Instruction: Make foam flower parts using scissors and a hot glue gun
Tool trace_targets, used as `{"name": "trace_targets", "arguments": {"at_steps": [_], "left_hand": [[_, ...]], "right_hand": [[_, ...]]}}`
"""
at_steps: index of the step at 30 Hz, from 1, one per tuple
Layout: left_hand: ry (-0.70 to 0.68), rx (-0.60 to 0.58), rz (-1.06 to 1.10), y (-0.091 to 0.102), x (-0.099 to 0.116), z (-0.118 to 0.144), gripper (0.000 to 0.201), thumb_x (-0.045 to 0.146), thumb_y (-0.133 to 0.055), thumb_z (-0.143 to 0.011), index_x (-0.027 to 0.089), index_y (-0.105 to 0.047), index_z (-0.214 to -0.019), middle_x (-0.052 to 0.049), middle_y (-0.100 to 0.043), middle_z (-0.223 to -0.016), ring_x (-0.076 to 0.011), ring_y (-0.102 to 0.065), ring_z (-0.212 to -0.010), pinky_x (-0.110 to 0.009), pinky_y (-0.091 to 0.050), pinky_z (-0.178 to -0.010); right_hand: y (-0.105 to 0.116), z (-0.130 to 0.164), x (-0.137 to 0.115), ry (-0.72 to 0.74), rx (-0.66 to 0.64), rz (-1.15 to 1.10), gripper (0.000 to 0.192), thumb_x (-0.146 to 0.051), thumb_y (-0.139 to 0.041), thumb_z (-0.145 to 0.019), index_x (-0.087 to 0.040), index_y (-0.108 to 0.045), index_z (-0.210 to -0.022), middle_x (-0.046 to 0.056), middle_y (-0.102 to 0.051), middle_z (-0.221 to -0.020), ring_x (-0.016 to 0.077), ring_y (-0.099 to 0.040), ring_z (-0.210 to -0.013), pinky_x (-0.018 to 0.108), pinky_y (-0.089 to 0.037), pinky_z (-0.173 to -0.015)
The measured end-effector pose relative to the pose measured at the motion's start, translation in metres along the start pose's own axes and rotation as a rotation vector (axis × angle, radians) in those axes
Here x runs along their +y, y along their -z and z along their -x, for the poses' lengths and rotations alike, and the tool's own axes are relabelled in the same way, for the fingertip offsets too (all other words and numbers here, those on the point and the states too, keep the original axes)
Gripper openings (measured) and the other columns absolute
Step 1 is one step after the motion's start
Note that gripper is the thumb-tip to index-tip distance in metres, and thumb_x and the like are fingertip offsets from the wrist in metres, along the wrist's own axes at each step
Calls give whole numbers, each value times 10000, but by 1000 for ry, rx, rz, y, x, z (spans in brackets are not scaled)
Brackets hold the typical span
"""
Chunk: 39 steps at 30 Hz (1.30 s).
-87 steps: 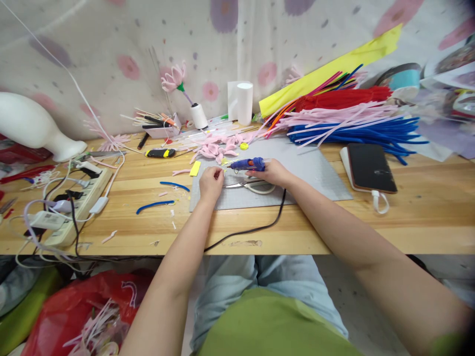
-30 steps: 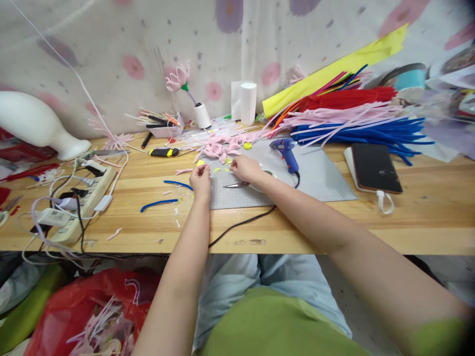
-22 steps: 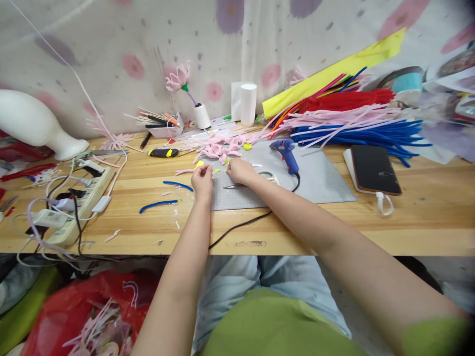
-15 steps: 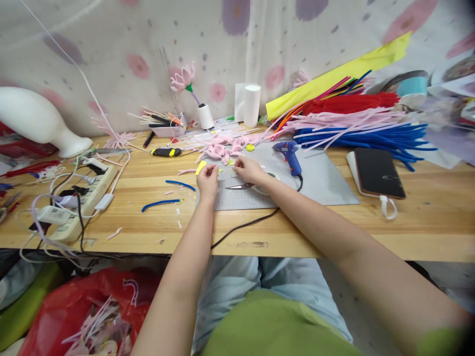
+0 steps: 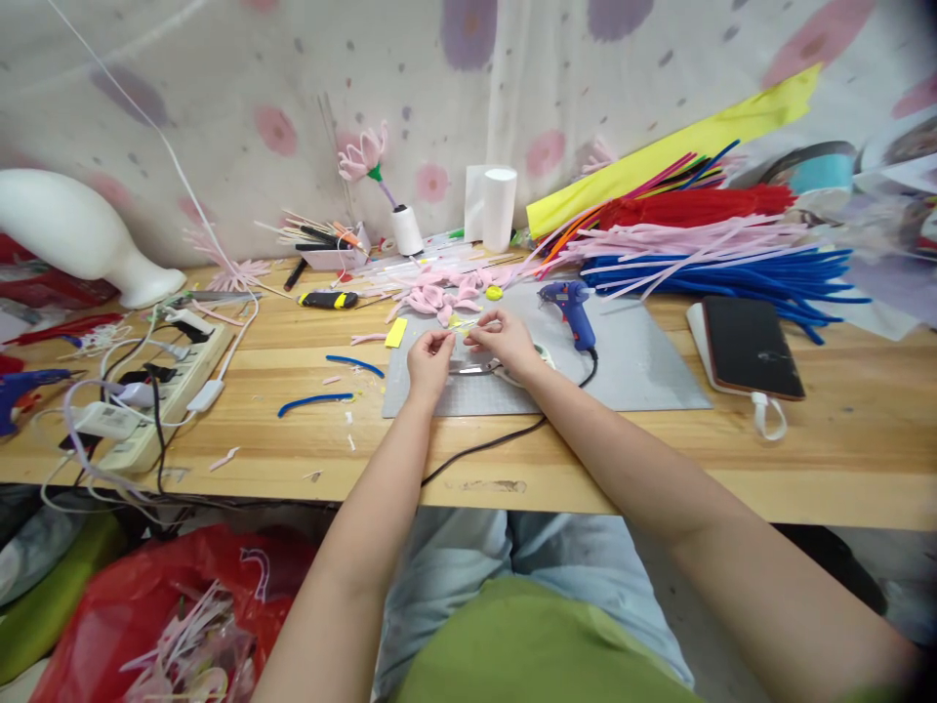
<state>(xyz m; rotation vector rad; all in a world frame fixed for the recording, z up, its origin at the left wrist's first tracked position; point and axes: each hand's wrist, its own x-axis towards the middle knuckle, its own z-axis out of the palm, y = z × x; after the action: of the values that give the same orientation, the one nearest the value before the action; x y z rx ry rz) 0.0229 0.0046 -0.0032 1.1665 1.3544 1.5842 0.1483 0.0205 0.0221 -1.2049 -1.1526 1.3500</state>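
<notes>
Over the grey cutting mat [image 5: 630, 376], my left hand [image 5: 430, 363] is closed in a pinch, and my right hand [image 5: 507, 344] pinches just beside it. The fingertips almost meet; a tiny pale yellowish bit seems to be between them, too small to name. Scissors [image 5: 475, 370] lie on the mat beneath my hands, their handles partly hidden by my right wrist. Just behind the fingers is a pile of pink fuzzy petals [image 5: 439, 296] with a yellow ball [image 5: 494, 292] beside it. A yellow paper piece [image 5: 396, 333] lies left of my left hand.
A blue glue gun [image 5: 572, 310] rests on the mat, its black cord running to the front edge. Blue pipe cleaner pieces [image 5: 314, 401], a utility knife [image 5: 328, 300] and a power strip [image 5: 172, 391] are leftward. Pipe cleaner bundles [image 5: 717, 278] and a black device [image 5: 751, 347] lie right.
My left hand has moved right, toward my right hand, which has shifted slightly right. The fingertips are now closer together, and the yellow paper piece is uncovered.
</notes>
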Motion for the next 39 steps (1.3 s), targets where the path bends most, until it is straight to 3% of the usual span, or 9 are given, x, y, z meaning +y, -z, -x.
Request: {"name": "trace_targets", "arguments": {"at_steps": [10,39], "left_hand": [[80,13,3,-1,7,2,118,247,-676,-650,156,-601,-638,27,-555,-573,-77,-459,-517,-220,-371,-529],[30,-26,-98,-1,1,1,37,213,-649,-644,177,-640,-644,6,-602,-592,-108,-529,-574,-239,-420,-586]], "right_hand": [[-5,0,0,-59,-6,-153,188,-45,-593,-725,-175,-458,-725,-47,-607,-539,93,-649,-587,198,-533,-586],[-3,0,-1,-70,-36,-185,188,-56,-601,-732,-176,-457,-744,-30,-629,-576,105,-662,-620,195,-521,-585]]}}
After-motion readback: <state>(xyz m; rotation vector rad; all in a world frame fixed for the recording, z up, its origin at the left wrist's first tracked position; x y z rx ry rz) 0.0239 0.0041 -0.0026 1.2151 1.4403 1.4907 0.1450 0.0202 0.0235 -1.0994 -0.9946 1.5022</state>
